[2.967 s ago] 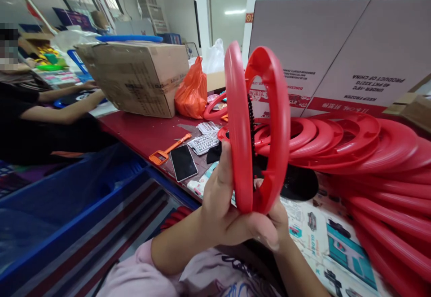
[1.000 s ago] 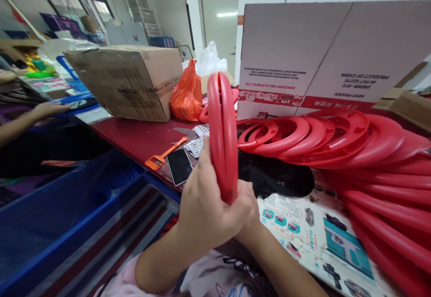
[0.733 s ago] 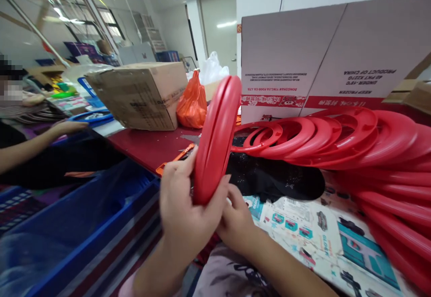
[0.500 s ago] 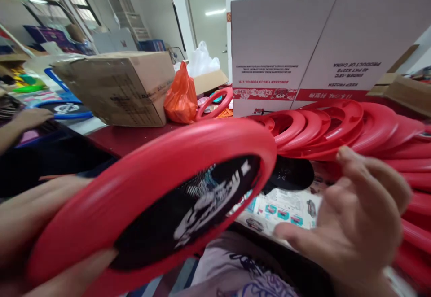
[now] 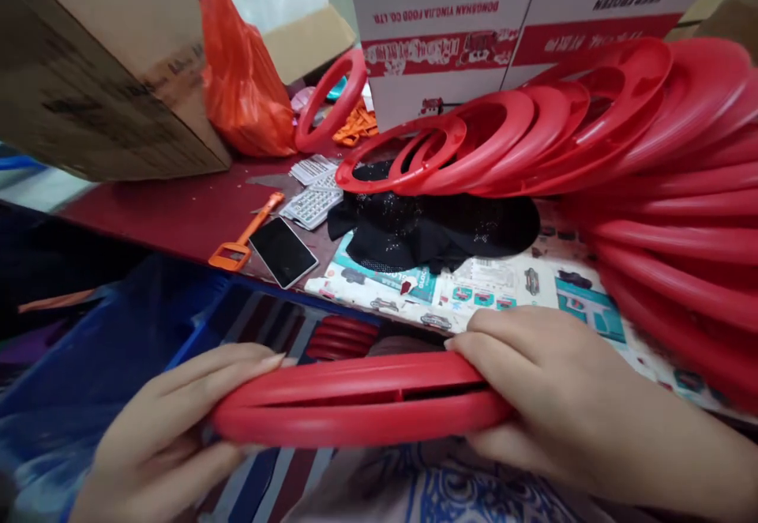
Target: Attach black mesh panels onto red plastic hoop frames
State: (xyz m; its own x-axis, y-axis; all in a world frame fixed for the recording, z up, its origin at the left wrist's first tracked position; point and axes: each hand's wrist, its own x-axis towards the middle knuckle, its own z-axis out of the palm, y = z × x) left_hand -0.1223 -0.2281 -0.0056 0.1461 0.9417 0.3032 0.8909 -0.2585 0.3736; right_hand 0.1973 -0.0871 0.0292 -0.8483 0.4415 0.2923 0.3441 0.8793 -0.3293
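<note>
Both ends of the red hoop are in your grasp, in front of your body. At its left end, your left hand holds it, fingers above and thumb below. Beyond the hoop's left half lie an orange handle and a phone. Along the hoop itself, a slit parts the upper half from the lower half, widest towards the right. Beyond it spreads black mesh. Your right hand clasps the right end; piled rings lie beyond that end. You seem to be pressing the halves together; the next move probably calls for firm, even squeezing near the slit's widest part.
</note>
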